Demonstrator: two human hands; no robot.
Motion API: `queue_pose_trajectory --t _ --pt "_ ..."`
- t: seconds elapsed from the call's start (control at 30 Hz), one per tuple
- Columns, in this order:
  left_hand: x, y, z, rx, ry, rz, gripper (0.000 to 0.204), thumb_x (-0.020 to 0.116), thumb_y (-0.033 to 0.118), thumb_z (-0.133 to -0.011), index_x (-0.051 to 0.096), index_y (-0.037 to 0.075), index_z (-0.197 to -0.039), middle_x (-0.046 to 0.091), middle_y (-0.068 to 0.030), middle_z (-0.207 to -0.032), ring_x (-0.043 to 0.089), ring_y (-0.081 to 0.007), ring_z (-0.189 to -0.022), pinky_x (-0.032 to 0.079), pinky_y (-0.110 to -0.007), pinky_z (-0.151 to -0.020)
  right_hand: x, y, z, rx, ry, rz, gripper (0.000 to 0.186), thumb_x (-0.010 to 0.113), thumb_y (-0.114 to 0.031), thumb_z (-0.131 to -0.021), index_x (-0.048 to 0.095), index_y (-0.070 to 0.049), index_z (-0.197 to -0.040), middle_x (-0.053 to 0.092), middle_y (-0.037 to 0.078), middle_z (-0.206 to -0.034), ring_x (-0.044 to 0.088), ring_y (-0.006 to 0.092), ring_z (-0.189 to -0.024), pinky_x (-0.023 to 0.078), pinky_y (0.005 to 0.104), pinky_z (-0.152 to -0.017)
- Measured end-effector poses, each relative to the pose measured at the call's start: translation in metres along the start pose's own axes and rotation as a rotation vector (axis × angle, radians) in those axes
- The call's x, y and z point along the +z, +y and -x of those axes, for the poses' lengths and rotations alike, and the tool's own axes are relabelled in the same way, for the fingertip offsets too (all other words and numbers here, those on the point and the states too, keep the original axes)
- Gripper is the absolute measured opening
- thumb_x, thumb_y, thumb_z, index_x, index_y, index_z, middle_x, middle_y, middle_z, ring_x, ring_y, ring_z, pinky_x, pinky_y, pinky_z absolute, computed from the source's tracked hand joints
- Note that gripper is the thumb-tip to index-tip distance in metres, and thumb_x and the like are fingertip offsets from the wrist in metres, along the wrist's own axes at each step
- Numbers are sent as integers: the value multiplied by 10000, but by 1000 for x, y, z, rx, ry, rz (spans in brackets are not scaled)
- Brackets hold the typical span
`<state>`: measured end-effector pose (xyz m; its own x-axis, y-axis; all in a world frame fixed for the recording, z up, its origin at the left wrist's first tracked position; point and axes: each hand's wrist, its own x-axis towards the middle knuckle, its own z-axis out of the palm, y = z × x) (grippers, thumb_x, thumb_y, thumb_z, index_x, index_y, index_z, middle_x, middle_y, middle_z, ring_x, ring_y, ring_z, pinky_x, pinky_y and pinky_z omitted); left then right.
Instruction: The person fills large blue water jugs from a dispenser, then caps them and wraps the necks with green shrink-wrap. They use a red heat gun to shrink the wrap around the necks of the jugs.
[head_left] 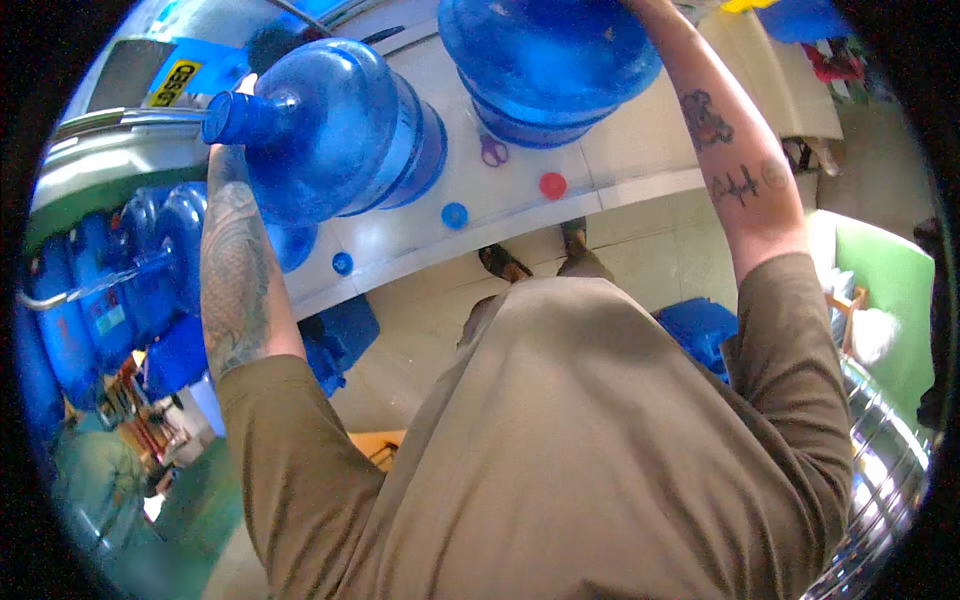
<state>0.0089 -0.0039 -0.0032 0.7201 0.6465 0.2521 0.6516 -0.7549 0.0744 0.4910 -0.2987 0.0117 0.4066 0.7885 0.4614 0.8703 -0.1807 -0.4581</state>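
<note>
A large blue water jug [330,130] stands at the left of the white table, its capped neck turned toward the left. My left hand [247,84] is at that neck, gripping it from behind; the cap hides most of its fingers. To the right is a second blue water jug [550,60], cut off by the upper edge. My right hand [648,6] reaches its far right side, with the fingers out of sight. Between and in front of the jugs lie purple-handled scissors [494,151], a red cap [552,185], a blue cap [455,215] and another blue cap [342,263].
The white table's front edge [400,270] curves before my body. Several blue jugs [120,270] stand at the left behind a metal rail [100,285]. Blue items [700,330] sit below the table, and a green chair [880,290] is at the right.
</note>
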Motion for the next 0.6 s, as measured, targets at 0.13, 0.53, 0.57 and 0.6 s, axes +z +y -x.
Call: queue_pose_trajectory --t 0.13,0.53,0.57,0.6 --pt "-7 1 9 21 -25 -36 423 584 405 -892 667 53 -1111 712 -200 -1060 694 -351 -998 528 -444 -893 -18 -24 12 94 -70 -135 405 601 -434 -876 691 -69 -1024 696 245 -996 675 405 -971 529 468 -846" --pt "-20 9 12 98 -50 -71 419 594 360 -891 650 35 -1150 706 -205 -1080 693 -347 -1004 529 -441 -898 -21 -21 20 -83 -119 -142 352 463 -237 -967 615 32 -1135 617 274 -1132 586 437 -1112 468 475 -943" --pt "-18 10 13 100 -47 -73 419 594 356 -891 649 34 -1153 705 -206 -1082 692 -347 -1004 529 -441 -899 -23 -21 21 -58 -154 -153 351 461 -231 -970 611 38 -1138 610 274 -1143 580 438 -1120 465 475 -949" --pt "-19 10 14 108 -44 -74 419 595 352 -891 648 32 -1156 705 -206 -1084 692 -347 -1004 529 -441 -899 -24 -22 21 -51 -152 -159 355 463 -232 -968 611 39 -1144 614 274 -1143 582 437 -1120 467 472 -952"
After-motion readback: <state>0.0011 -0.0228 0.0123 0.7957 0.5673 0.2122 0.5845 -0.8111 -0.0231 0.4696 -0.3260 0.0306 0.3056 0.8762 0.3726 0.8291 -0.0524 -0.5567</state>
